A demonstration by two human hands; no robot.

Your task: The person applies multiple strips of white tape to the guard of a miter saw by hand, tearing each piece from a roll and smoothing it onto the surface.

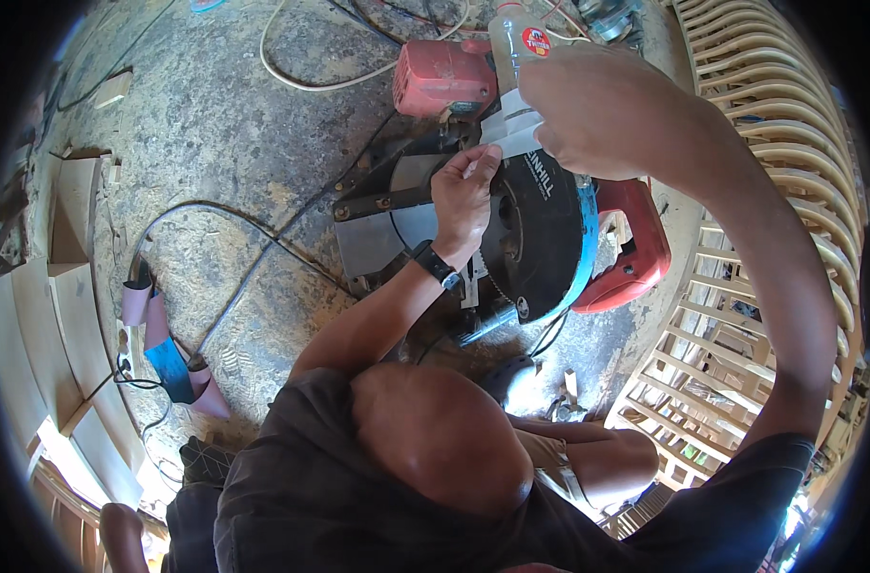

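Note:
Above the miter saw [525, 224] I hold a pale whitish strip [511, 127] that looks like paper or thin plastic. My left hand [463, 196], with a dark watch on its wrist, pinches the strip's near left corner between thumb and fingers. From the right, my right hand [597, 110] reaches over the saw and closes on the strip's other end; its fingertips are partly hidden. Below the hands are the saw's black guard, toothed blade and red handle [635, 253]. A clear bottle [506, 48] with a round red label stands just beyond the strip.
The saw's red motor housing [444, 76] lies beyond my left hand. Cables [239, 224] cross the dusty concrete floor. Curved wooden slats [769, 105] are stacked along the right. Pale boards [39, 325] and a folded pink-and-blue strip [172, 368] lie on the left.

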